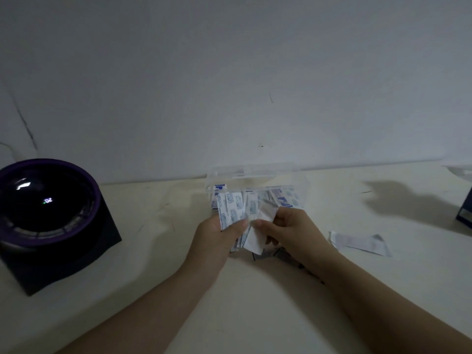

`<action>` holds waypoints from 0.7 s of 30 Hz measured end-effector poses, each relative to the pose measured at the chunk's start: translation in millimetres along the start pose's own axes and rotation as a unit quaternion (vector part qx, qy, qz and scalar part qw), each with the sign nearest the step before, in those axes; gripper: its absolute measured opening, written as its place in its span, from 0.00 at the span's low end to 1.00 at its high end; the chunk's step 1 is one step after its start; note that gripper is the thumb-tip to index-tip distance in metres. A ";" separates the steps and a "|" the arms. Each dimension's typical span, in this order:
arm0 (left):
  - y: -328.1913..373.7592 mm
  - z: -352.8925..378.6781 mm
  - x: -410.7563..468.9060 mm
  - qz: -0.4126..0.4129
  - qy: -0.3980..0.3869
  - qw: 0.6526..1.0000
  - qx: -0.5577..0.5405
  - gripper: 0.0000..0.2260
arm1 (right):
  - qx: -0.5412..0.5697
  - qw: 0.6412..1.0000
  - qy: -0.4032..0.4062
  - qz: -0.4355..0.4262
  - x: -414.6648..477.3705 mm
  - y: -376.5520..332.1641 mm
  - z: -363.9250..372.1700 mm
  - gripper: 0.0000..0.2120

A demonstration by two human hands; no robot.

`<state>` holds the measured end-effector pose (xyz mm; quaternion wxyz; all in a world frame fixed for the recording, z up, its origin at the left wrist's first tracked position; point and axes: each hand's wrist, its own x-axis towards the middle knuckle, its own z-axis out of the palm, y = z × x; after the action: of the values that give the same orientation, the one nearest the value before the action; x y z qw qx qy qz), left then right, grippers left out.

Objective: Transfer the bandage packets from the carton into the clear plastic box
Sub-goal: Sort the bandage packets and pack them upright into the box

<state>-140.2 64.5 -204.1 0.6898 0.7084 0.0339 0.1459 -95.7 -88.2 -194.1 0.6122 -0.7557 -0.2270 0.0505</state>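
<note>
A fan of bandage packets (pixel 231 210), long axes toward the wall (pixel 255 72), is gripped by the left hand (pixel 217 237), one pinched by the right hand (pixel 291 226). Others are contained in the clear plastic box (pixel 255 166).

A plain, dimly lit room, probably a home: the cream tabletop (pixel 143 226) meets a bare white wall (pixel 229 72), scuffed and cracked, just behind the clear plastic box (pixel 229 177). A black, purple-rimmed domed gadget (pixel 48 213) sits well left of the box.
</note>
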 end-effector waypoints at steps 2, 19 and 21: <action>2.1 2.5 -1.6 0.006 0.010 1.000 0.028 0.10 | 0.017 1.000 0.004 0.004 0.1 0.1 -1.1 0.05; 7.0 8.5 -7.8 -0.012 0.078 0.996 -0.034 0.13 | 0.022 0.999 0.028 -0.008 -2.4 -3.8 4.7 0.07; 7.8 10.0 -8.2 -0.003 0.080 0.996 -0.034 0.18 | 0.013 0.999 0.045 -0.011 -3.0 -5.6 4.7 0.09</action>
<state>-146.6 52.4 -197.7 0.7091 0.6702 0.0861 0.2015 -101.6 -84.4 -190.5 0.6323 -0.7466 -0.2067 0.0130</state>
